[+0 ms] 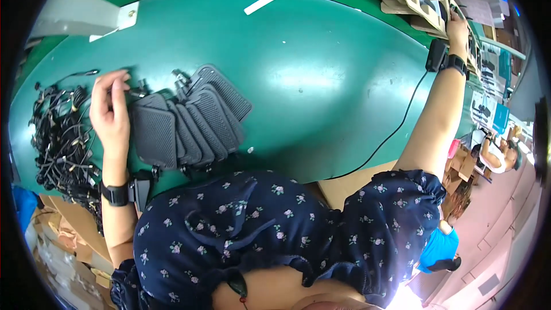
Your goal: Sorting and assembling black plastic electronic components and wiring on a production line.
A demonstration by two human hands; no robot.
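Note:
My left hand (111,109) rests above the green table at the left, fingers loosely bent and apart, with nothing visible in it. It lies between a tangled heap of black cables (63,138) and an overlapping row of dark grey, textured flat pads (201,120) with small black fittings at their ends. My right hand (457,30) reaches out to the far right, at a tan slotted tray (427,0) along the table's far edge. Its fingertips are partly hidden there, so I cannot tell whether they hold anything. Black straps with small boxes circle both wrists.
The green tabletop (310,80) has a white strip (261,4) at the back. A grey metal post (80,14) stands at the back left. A black cable (396,132) runs from the right wrist box. Cardboard boxes (86,224) sit lower left; other people are at the right.

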